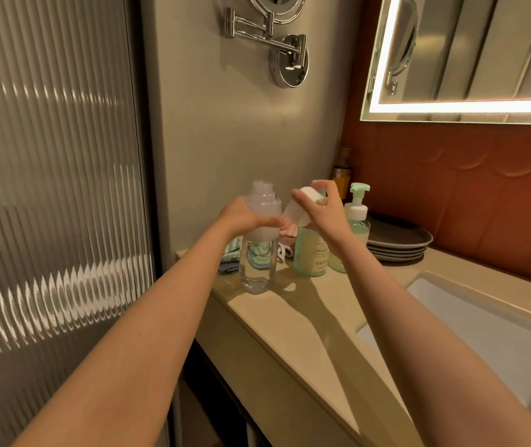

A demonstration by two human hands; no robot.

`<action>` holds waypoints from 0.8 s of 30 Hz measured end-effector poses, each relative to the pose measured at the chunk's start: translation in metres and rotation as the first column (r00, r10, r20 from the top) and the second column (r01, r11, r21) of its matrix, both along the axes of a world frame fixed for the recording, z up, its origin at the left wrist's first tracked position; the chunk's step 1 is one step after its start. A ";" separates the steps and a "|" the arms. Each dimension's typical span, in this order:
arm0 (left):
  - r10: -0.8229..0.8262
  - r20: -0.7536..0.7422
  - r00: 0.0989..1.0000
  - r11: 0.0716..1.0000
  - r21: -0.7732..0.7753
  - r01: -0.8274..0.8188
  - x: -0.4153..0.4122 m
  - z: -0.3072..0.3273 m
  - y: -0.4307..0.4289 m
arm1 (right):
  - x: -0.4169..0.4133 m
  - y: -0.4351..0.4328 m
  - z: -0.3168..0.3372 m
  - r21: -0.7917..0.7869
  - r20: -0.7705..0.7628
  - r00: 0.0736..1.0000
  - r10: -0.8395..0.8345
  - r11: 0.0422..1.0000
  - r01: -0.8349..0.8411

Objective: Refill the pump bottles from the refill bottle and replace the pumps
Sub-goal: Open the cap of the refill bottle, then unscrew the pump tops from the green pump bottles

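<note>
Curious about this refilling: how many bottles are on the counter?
4. Clear bottle in the left hand; labelled green bottle behind the right hand; green pump bottle beside it; amber bottle in the corner. Others may be hidden.

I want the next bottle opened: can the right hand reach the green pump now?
Likely yes: the green pump stands just beyond the right hand, nothing between; but that hand holds a white cap.

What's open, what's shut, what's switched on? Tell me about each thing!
Clear bottle: upright, neck open, gripped by the left hand.
Cap: off, pinched by the right hand.
Rear pump bottle: pump on.
Front pump bottle: top mostly hidden by that hand.
Mirror light: on.
Plates: stacked.
</note>
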State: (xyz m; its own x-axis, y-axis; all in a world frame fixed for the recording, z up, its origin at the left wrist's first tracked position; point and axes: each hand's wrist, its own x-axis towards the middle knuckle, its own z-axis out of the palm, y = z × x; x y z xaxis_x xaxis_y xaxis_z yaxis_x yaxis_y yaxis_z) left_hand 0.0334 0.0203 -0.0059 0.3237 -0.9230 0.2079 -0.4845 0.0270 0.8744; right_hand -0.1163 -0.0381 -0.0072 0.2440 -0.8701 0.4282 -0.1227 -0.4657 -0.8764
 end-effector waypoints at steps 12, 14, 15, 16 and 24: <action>0.328 0.344 0.880 0.806 -0.587 -0.071 -0.045 -0.005 0.032 | -0.008 0.004 -0.061 0.044 -0.159 0.984 -0.086 0.995 0.094; 0.214 0.434 0.875 0.881 -0.474 0.020 -0.055 -0.015 0.032 | -0.011 0.005 -0.066 0.084 -0.166 0.984 -0.065 0.993 0.080; 0.160 0.444 0.882 0.917 -0.397 0.033 -0.060 -0.022 0.033 | -0.013 0.004 -0.070 0.101 -0.168 0.984 -0.053 0.992 0.071; 0.120 0.428 0.896 0.947 -0.321 0.027 -0.064 -0.029 0.032 | -0.015 0.003 -0.074 0.110 -0.179 0.983 -0.047 0.992 0.068; 0.097 0.235 0.967 0.989 0.084 -0.119 -0.087 -0.086 0.027 | -0.027 0.003 -0.089 0.137 -0.301 0.953 -0.013 0.989 0.057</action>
State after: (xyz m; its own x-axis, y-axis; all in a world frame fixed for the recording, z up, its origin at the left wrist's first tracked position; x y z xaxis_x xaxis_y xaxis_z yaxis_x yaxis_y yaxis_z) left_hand -0.0541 0.0469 -0.0917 0.3765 -0.9046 0.1998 -0.6679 -0.1156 0.7352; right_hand -0.1431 -0.0356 -0.0958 0.3095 -0.9271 0.2112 -0.4033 -0.3291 -0.8538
